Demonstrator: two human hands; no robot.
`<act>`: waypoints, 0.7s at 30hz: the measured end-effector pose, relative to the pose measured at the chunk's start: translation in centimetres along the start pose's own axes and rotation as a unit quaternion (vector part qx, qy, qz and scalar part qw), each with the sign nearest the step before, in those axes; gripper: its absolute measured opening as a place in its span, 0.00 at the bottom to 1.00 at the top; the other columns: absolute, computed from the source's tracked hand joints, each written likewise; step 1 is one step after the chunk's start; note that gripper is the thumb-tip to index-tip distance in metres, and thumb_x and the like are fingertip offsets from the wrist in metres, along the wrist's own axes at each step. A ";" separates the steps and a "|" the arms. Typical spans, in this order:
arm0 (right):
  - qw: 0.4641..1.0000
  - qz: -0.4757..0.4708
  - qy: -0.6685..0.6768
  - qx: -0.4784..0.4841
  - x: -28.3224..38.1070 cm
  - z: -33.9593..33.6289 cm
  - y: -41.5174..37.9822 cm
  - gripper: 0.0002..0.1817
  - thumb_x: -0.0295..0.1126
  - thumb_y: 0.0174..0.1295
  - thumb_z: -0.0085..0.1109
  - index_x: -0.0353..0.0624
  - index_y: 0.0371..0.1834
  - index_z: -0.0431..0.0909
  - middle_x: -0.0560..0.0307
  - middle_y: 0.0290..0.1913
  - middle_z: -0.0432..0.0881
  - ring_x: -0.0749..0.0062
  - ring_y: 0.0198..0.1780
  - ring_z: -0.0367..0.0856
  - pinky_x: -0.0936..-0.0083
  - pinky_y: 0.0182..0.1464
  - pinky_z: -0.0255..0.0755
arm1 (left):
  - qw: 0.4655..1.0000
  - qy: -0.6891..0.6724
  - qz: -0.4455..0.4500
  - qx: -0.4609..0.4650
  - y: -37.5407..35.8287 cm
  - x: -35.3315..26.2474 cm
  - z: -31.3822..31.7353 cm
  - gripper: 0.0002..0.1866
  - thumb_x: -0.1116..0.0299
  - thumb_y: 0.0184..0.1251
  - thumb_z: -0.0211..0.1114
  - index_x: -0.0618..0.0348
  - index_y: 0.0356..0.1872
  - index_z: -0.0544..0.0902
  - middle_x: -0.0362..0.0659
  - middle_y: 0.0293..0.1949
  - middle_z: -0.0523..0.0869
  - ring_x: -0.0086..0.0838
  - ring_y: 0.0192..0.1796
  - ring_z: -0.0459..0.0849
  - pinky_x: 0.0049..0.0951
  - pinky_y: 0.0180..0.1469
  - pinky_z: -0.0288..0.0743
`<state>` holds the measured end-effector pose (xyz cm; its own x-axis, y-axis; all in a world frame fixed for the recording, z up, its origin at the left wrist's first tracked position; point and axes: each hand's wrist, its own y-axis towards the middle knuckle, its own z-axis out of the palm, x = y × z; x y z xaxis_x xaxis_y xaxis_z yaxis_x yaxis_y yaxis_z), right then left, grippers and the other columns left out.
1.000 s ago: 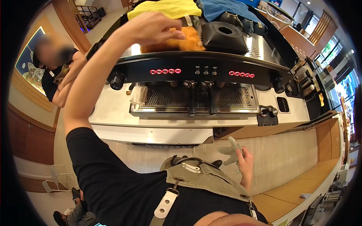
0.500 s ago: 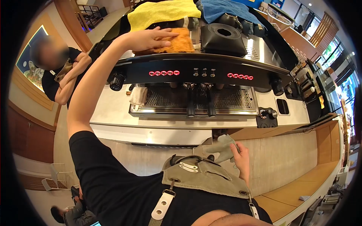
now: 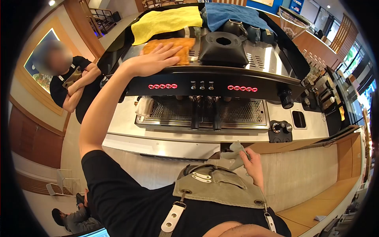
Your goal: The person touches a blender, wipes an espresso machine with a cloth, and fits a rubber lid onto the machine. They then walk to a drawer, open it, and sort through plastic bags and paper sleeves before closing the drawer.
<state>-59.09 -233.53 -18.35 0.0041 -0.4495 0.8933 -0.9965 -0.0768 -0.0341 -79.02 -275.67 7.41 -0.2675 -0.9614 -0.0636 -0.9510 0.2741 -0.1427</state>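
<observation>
My left hand (image 3: pixel 156 62) lies flat with spread fingers on an orange cloth (image 3: pixel 173 46), on the top left of a black espresso machine (image 3: pixel 205 81). Its palm reaches over the machine's front edge. Low in front of my apron (image 3: pixel 215 183), my right hand (image 3: pixel 252 164) is closed round a grey-green cloth (image 3: pixel 237 152) that hangs loosely from the fingers. A black square funnel-like piece (image 3: pixel 224 51) with a round hole sits right of the orange cloth. Behind are a yellow towel (image 3: pixel 167 23) and a blue towel (image 3: pixel 236 16), the blue one partly over dark cups (image 3: pixel 235 28).
Two portafilters (image 3: pixel 196 114) stick out over the drip tray (image 3: pixel 167 110). A white cloth (image 3: pixel 145 106) hangs at the tray's left. A black tamping stand (image 3: pixel 280 130) is on the counter at right. A person with crossed arms (image 3: pixel 77 81) stands at left; another sits lower left.
My left hand has slid towards the machine's front edge, and more of the orange cloth shows beyond its fingers. My view has tilted slightly. My right hand keeps its cloth.
</observation>
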 end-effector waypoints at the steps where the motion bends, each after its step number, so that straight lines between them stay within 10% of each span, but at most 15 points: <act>1: 1.000 -0.008 0.000 0.000 -0.1 -0.3 0.1 0.12 0.36 0.73 0.63 0.36 0.43 0.84 0.53 0.22 0.78 0.74 0.23 0.67 0.71 0.28 0.63 | 1.000 -0.011 -0.014 -0.001 -0.4 0.6 -0.1 0.40 0.26 0.78 0.34 0.24 0.86 0.46 0.43 0.88 0.43 0.45 0.88 0.37 0.70 0.81 0.32; 8: 1.000 -0.017 0.003 0.003 -1.3 -2.4 1.0 0.13 0.37 0.73 0.64 0.35 0.42 0.83 0.48 0.22 0.77 0.73 0.22 0.67 0.69 0.27 0.62 | 0.984 -0.151 0.050 -0.082 -0.5 5.0 -0.1 0.34 0.35 0.84 0.40 0.29 0.85 0.56 0.48 0.86 0.53 0.47 0.88 0.44 0.60 0.84 0.37; 11: 0.999 -0.034 -0.009 0.013 -1.5 -2.9 1.8 0.14 0.38 0.73 0.64 0.35 0.43 0.83 0.47 0.22 0.77 0.72 0.21 0.68 0.68 0.27 0.63 | 0.987 0.022 -0.063 -0.146 -0.4 0.8 -0.3 0.36 0.33 0.82 0.43 0.29 0.85 0.57 0.49 0.86 0.51 0.52 0.87 0.45 0.49 0.85 0.40; 15: 0.998 -0.053 -0.015 0.020 -0.7 -3.8 2.3 0.14 0.38 0.74 0.63 0.35 0.44 0.83 0.46 0.23 0.79 0.71 0.21 0.69 0.69 0.26 0.63 | 0.994 -0.060 -0.062 -0.064 0.4 1.5 0.6 0.39 0.29 0.78 0.45 0.27 0.85 0.55 0.47 0.87 0.47 0.53 0.87 0.44 0.62 0.83 0.37; 21: 0.999 -0.020 -0.010 0.039 -1.2 -5.1 2.2 0.14 0.38 0.74 0.63 0.35 0.46 0.84 0.44 0.25 0.82 0.67 0.21 0.71 0.70 0.27 0.65 | 0.971 -0.067 -0.012 -0.228 0.5 -2.5 -2.8 0.39 0.39 0.77 0.59 0.48 0.81 0.66 0.51 0.76 0.74 0.45 0.80 0.68 0.46 0.83 0.50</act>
<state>-61.74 -228.62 -17.22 0.0457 -0.4617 0.8859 -0.9859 -0.1636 -0.0345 -79.29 -273.18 10.31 -0.2513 -0.9475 -0.1977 -0.9345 0.1842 0.3046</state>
